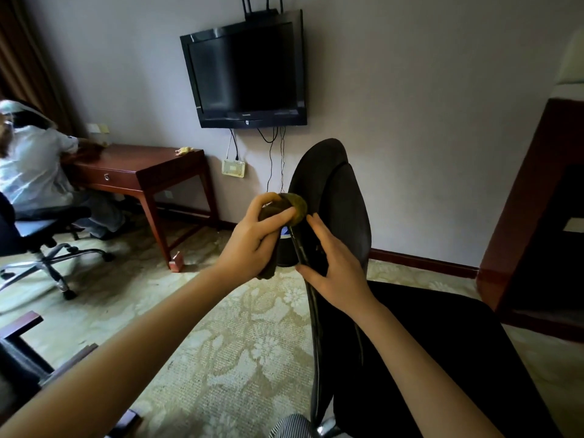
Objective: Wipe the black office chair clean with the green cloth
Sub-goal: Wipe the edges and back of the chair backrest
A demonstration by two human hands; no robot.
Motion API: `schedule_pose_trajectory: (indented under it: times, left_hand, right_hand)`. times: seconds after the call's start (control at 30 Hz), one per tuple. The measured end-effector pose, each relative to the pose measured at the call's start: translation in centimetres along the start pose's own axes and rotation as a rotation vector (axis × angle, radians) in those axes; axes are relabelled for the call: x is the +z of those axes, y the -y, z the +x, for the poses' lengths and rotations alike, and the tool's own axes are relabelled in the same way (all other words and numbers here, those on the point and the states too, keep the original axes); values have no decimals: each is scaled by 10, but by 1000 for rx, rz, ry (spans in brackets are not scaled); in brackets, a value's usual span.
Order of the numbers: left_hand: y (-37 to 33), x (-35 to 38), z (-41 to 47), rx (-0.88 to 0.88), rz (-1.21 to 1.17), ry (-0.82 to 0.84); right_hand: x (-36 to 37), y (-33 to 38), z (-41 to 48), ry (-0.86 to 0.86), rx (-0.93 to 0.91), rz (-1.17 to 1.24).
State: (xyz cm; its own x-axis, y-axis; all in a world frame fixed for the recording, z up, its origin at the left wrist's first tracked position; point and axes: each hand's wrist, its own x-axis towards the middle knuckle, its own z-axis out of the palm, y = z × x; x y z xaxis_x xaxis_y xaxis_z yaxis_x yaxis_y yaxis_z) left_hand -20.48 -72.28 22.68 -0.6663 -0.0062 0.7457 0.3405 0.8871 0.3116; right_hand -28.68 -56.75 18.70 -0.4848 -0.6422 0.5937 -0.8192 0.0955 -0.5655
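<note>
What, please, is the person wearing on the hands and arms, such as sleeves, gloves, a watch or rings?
Nothing is worn on them, as far as the picture shows. The left hand and the right hand have no gloves, and no ring shows on the visible fingers. The left forearm and the right forearm carry no sleeve, watch or bracelet down to the picture's lower edge.

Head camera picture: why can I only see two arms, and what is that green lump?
The camera sits on a person's head, looking forward and down, so you see only their own arms. The left hand holds a bunched green cloth right at the edge of the black office chair. The right hand has its grip on the chair's edge. Below is patterned carpet. Farther off are a wooden desk, a television on the wall, and another person sitting.
</note>
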Motion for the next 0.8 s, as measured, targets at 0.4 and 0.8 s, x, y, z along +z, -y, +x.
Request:
schedule_pose_trajectory:
  times: [0.4, 0.8]
  left_hand:
    - [-9, 10, 2, -61, 181, -98]
    - [3, 29, -35, 141, 315, -107]
  right_hand:
    - [-15, -33, -3, 116, 29, 79]
    - [-14, -50, 6, 83, -122, -104]
